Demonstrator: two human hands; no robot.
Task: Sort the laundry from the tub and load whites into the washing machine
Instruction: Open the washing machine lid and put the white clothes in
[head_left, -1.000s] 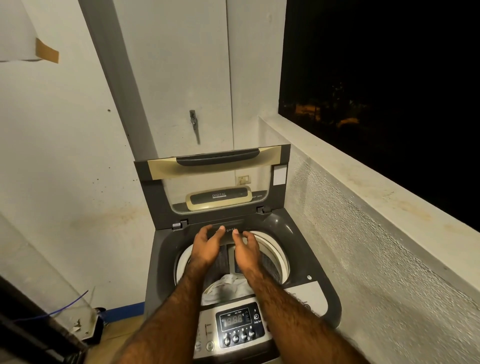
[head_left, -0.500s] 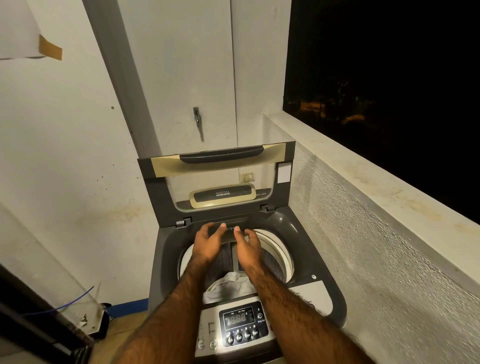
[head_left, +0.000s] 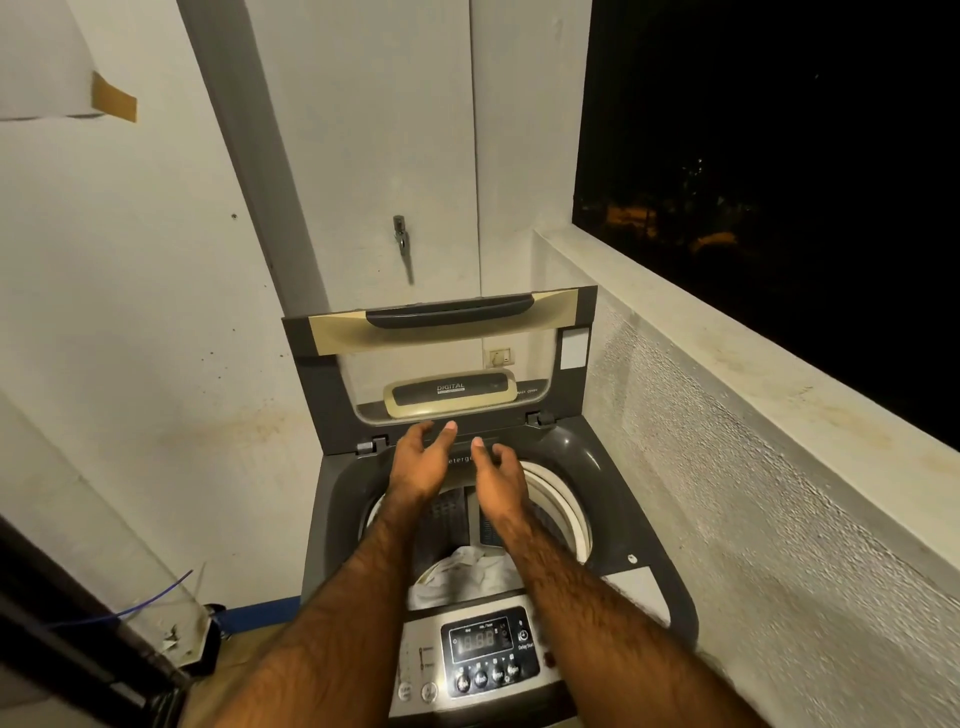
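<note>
Whites lie crumpled inside open washing machine.

Dark grey washing machine with cream-trimmed lid, white laundry inside, silver-and-black control panel.

One washing machine, one lid, one laundry pile, two hands: left hand, right hand.

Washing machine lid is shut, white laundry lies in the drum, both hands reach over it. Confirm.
Wrong: the head view shows the lid open, standing upright. White laundry does lie in the drum, with the left hand and right hand reaching over it.
</note>
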